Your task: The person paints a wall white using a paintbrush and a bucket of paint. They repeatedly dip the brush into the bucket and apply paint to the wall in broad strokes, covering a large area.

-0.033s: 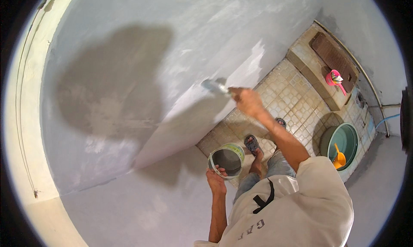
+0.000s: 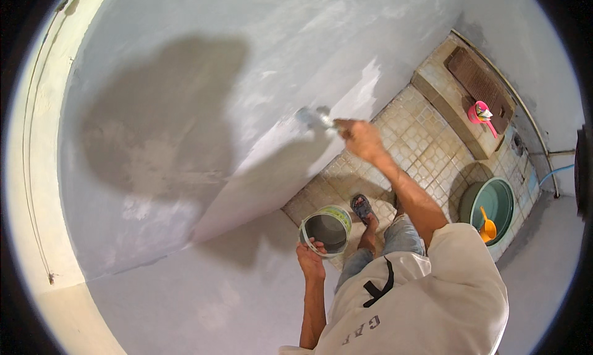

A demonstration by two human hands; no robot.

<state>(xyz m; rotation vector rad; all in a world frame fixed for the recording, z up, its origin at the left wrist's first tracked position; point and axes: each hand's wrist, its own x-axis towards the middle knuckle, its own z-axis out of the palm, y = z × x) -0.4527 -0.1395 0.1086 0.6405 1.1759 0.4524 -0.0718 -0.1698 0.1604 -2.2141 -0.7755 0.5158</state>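
Out in front, my right hand (image 2: pixel 363 140) is closed round the handle of a paintbrush (image 2: pixel 317 118). The motion-blurred brush head is at the grey wall (image 2: pixel 309 43), which has lighter, streaky patches; I cannot tell whether the bristles touch it. Lower down, my left hand (image 2: pixel 311 259) grips the near-left rim of a small pail (image 2: pixel 341 222), with fingers hooked over the edge. The pail has a white rim and a green-and-yellow outer side. Its inside looks grey, and how full it is cannot be made out.
A green tub (image 2: pixel 472 200) with an orange dipper (image 2: pixel 487 227) stands on the tiled floor (image 2: pixel 426 135) at right. Beyond it, a pink dipper (image 2: pixel 478 112) holding small items sits on a raised tiled ledge (image 2: pixel 454 121). A pale frame (image 2: pixel 37 169) edges the left.
My right hand and the paintbrush have shifted slightly to the right along the wall. The left hand and pail stay in place.
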